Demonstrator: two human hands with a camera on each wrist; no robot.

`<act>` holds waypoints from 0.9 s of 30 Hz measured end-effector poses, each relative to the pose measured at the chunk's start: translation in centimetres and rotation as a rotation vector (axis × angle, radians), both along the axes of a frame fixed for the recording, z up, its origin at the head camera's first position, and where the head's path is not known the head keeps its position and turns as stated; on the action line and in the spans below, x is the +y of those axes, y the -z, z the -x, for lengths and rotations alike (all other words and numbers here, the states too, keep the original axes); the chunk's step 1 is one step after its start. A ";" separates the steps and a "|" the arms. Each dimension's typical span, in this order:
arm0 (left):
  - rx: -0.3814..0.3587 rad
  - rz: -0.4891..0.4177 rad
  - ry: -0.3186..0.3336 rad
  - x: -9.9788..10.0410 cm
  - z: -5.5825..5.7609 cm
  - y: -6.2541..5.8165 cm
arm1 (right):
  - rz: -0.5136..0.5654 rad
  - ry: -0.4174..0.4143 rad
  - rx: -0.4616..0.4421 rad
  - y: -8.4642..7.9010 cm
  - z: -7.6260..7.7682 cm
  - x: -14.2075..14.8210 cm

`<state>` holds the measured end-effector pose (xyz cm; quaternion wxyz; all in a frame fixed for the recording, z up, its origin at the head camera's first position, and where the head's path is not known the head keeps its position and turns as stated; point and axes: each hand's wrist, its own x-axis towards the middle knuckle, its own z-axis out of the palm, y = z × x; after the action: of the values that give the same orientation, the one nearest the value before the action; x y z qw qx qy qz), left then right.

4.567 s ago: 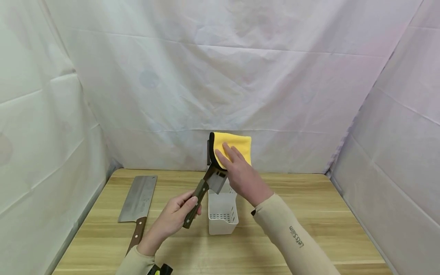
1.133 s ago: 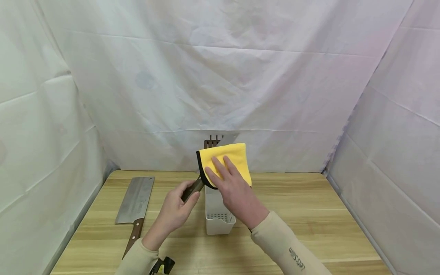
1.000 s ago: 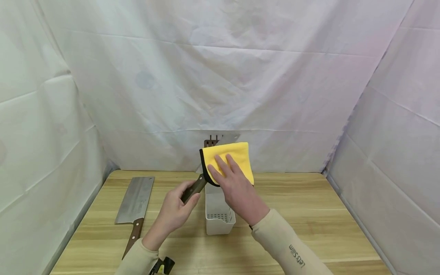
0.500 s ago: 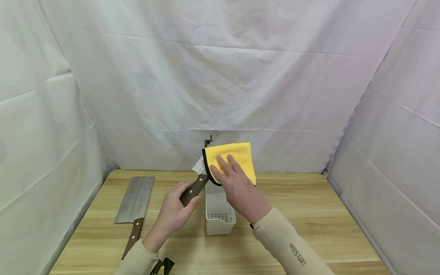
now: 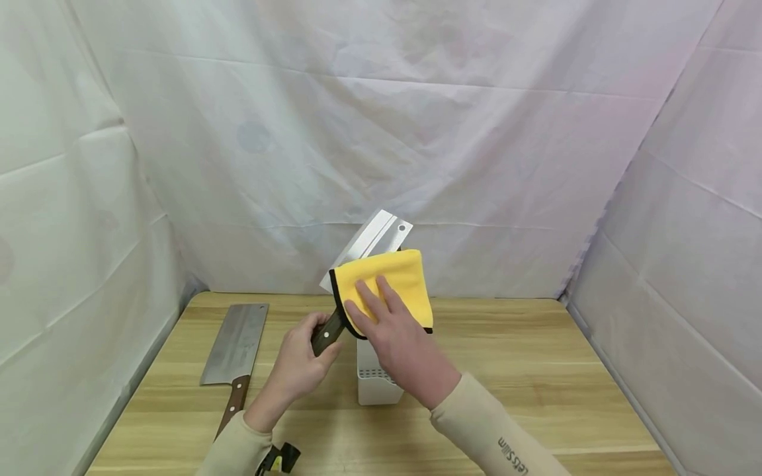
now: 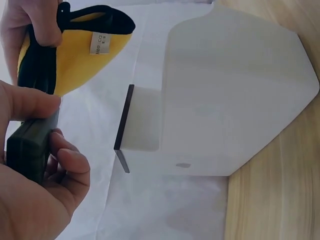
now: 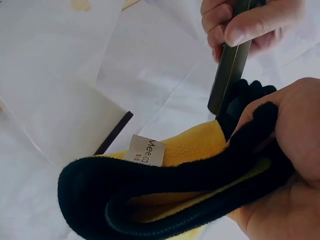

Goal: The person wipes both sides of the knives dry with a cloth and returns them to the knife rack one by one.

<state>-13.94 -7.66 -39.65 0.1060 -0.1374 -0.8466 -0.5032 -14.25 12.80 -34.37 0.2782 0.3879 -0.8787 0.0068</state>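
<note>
My left hand (image 5: 300, 363) grips the dark riveted handle (image 5: 325, 336) of a cleaver, raised above the table. Its shiny blade (image 5: 372, 235) points up and away, with a small hole near the far corner. A folded yellow cloth (image 5: 395, 268) with black edging covers the blade's lower part beside the handle. My right hand (image 5: 407, 347) holds this cloth against the blade, fingers spread on top. In the right wrist view, the thumb side of the right hand (image 7: 280, 190) lies under the folded black edge. The blade is hidden there behind the cloth.
A white holder (image 5: 380, 391) with a perforated front tray stands behind the hands, mostly covered in the head view. On the left of the wooden table (image 5: 524, 396) lies a second cleaver (image 5: 238, 344) with a brown handle. White sheets (image 5: 476, 145) hang around the table.
The cloth has moved left and down along the blade toward the handle, baring the blade's far end. The left hand keeps its grip; the other cleaver has stayed put.
</note>
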 end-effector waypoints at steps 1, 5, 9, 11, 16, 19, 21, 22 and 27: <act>-0.007 0.000 0.004 0.0 0.0 0.0 | -0.013 0.000 0.012 0.1 -0.1 -0.1; -0.014 0.000 0.013 -0.1 0.1 0.0 | -0.043 0.001 0.043 0.5 -0.3 -0.4; 0.009 0.001 0.005 0.1 0.1 0.0 | -0.049 -0.011 0.054 0.9 -0.6 -0.6; 0.024 -0.004 0.003 0.2 0.1 0.1 | -0.055 -0.022 0.057 1.1 -0.7 -0.8; 0.062 -0.007 -0.008 0.4 0.1 0.3 | -0.063 -0.017 0.079 1.2 -0.7 -0.8; 0.077 0.008 -0.013 0.4 0.0 0.4 | -0.050 -0.010 0.079 1.2 -0.4 -0.7; 0.083 0.020 -0.016 0.5 0.0 0.4 | -0.038 -0.007 0.072 1.1 -0.2 -0.6; 0.090 0.026 -0.016 0.5 0.0 0.4 | -0.035 -0.002 0.069 1.0 -0.1 -0.5; 0.131 0.064 -0.019 0.7 -0.1 0.6 | -0.017 0.027 0.044 0.5 0.3 -0.2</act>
<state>-13.80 -7.00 -40.27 0.1616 -0.1654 -0.8547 -0.4648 -14.53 12.62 -34.88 0.2942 0.3785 -0.8775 -0.0132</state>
